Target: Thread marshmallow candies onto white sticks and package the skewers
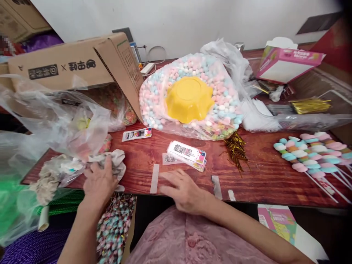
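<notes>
My left hand (99, 180) rests on a crumpled grey cloth (113, 161) at the left front of the red wooden table (264, 172), its fingers curled over the cloth. My right hand (184, 190) lies flat on the table's front edge with fingers stretched out, holding nothing. Just beyond it lies a small stack of printed cards (187, 154), and a strip of white tape (154, 178) is stuck to the table between the hands.
A big clear bag of pastel marshmallows (220, 102) with a yellow bowl (189, 98) upside down on it sits at centre. Marshmallow skewers (310, 154) lie at right, gold twist ties (235, 149) beside them. A cardboard box (82, 62) and plastic bags (63, 121) crowd the left.
</notes>
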The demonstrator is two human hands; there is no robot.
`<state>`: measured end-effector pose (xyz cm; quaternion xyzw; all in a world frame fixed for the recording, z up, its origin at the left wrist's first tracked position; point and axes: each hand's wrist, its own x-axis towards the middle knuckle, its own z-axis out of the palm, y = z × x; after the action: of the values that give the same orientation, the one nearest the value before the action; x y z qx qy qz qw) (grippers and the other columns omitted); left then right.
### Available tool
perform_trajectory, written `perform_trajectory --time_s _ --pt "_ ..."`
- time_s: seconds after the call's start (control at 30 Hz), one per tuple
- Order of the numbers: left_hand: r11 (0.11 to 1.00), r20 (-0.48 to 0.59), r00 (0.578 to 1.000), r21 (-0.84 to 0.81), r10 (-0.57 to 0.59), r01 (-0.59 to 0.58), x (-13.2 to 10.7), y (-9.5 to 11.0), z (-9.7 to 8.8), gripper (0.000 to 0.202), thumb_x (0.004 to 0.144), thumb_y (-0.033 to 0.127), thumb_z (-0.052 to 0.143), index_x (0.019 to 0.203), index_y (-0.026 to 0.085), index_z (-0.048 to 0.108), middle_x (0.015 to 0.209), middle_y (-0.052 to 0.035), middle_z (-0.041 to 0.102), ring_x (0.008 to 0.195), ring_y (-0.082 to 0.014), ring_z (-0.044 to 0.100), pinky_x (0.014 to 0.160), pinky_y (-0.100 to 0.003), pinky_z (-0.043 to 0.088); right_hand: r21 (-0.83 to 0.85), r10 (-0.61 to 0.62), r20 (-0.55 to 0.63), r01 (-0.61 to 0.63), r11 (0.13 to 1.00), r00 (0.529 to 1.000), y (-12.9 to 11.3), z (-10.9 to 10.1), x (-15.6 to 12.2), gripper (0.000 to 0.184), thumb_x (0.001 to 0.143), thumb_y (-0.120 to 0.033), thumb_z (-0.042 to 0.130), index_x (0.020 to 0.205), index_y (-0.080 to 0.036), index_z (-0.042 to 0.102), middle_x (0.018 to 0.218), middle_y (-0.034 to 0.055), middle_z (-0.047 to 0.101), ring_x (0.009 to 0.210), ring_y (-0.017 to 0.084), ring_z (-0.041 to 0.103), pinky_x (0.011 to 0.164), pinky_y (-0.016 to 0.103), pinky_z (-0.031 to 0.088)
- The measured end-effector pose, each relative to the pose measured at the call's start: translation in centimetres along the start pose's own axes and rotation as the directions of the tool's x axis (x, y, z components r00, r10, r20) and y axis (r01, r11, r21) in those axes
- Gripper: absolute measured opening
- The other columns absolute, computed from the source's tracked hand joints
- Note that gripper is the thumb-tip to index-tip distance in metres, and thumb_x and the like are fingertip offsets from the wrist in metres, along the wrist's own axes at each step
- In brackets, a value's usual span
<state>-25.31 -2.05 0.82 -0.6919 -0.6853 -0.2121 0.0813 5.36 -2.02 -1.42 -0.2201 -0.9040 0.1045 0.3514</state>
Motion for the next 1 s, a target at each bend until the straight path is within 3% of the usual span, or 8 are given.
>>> perform_trajectory --time_s 0.1,0.17,0.27,0.33,0.4,0.47,0.73,1.0 --pt "0.973 0.185 0.964 0.095 0.191 -0.211 2.4 5.0 -0.2 0.067 0.081 0.024 0.059 0.145 0.014 0.040 0.154 -0.0231 0.029 0.143 -0.0456 0.025 0.112 -0.062 0.028 -0.005 0.185 -0.178 -0.188 0.982 0.967 0.7 -1.9 -3.8 0.029 0.084 -0.002 0.046 0.101 -0.017 0.064 0.112 0.0128 0.067 0.099 0.021 0.061 0.084 0.038 0.049" --pt "0.888 0.413 0.800 -0.055 0.436 -0.456 4.8 10.1 0.9 0.081 0.079 0.031 0.067 0.150 0.015 0.031 0.162 -0.0206 0.016 0.149 -0.0416 0.010 0.117 -0.056 0.022 0.030 0.325 -0.251 -0.328 0.944 0.912 1.2 -2.9 -5.8 0.029 0.086 -0.001 0.048 0.103 -0.019 0.064 0.108 0.0101 0.068 0.098 0.019 0.063 0.083 0.035 0.052" --pt "0.779 0.628 0.515 -0.251 0.583 -0.575 9.1 15.9 3.8 0.098 0.073 0.037 0.075 0.154 0.022 0.021 0.163 -0.0167 0.015 0.149 -0.0384 0.008 0.117 -0.058 0.017 0.052 0.419 -0.277 -0.422 0.905 0.865 1.5 -4.1 -7.7 0.028 0.088 -0.002 0.052 0.104 -0.021 0.064 0.104 0.0077 0.069 0.094 0.018 0.065 0.079 0.032 0.054" --pt "0.721 0.673 0.390 -0.315 0.628 -0.617 11.3 17.5 5.5 0.090 0.070 0.035 0.077 0.147 0.023 0.033 0.156 -0.0151 0.033 0.144 -0.0357 0.023 0.115 -0.057 0.019 0.002 0.408 -0.276 -0.424 0.906 0.870 1.3 -4.5 -8.6 0.028 0.087 -0.002 0.054 0.105 -0.021 0.065 0.105 0.0084 0.069 0.093 0.019 0.066 0.079 0.034 0.054" --pt "0.681 0.674 0.338 -0.339 0.657 -0.649 12.0 17.6 6.4 0.073 0.071 0.031 0.076 0.137 0.023 0.046 0.143 -0.0129 0.047 0.132 -0.0334 0.037 0.109 -0.053 0.027 -0.051 0.392 -0.277 -0.421 0.906 0.877 1.1 -4.7 -9.5 0.029 0.086 -0.002 0.056 0.106 -0.021 0.065 0.106 0.0093 0.069 0.092 0.020 0.065 0.079 0.036 0.053" --pt "0.691 0.676 0.355 -0.321 0.646 -0.648 11.1 17.1 6.2 0.055 0.077 0.026 0.068 0.129 0.020 0.053 0.131 -0.0130 0.054 0.120 -0.0313 0.045 0.102 -0.050 0.035 -0.066 0.396 -0.280 -0.429 0.901 0.875 1.1 -4.6 -10.4 0.029 0.086 -0.002 0.057 0.107 -0.021 0.065 0.105 0.0092 0.069 0.091 0.020 0.065 0.078 0.037 0.053" --pt "0.832 0.625 0.581 -0.220 0.521 -0.510 4.3 17.0 4.2 0.037 0.086 0.013 0.049 0.120 0.018 0.060 0.113 -0.0105 0.057 0.105 -0.0270 0.051 0.094 -0.042 0.045 -0.064 0.419 -0.289 -0.454 0.889 0.861 1.8 -4.8 -10.9 0.029 0.087 -0.004 0.054 0.106 -0.021 0.066 0.101 0.0075 0.071 0.089 0.019 0.065 0.077 0.035 0.051" --pt "0.772 0.589 0.545 -0.236 0.597 -0.591 3.4 18.5 4.9 0.049 0.079 0.003 0.046 0.122 0.020 0.062 0.117 -0.0112 0.058 0.104 -0.0268 0.051 0.093 -0.041 0.047 -0.303 0.444 -0.308 -0.530 0.792 0.841 3.0 -8.2 -14.1 0.023 0.089 -0.007 0.052 0.101 -0.020 0.067 0.098 0.0059 0.072 0.087 0.018 0.066 0.077 0.034 0.049"
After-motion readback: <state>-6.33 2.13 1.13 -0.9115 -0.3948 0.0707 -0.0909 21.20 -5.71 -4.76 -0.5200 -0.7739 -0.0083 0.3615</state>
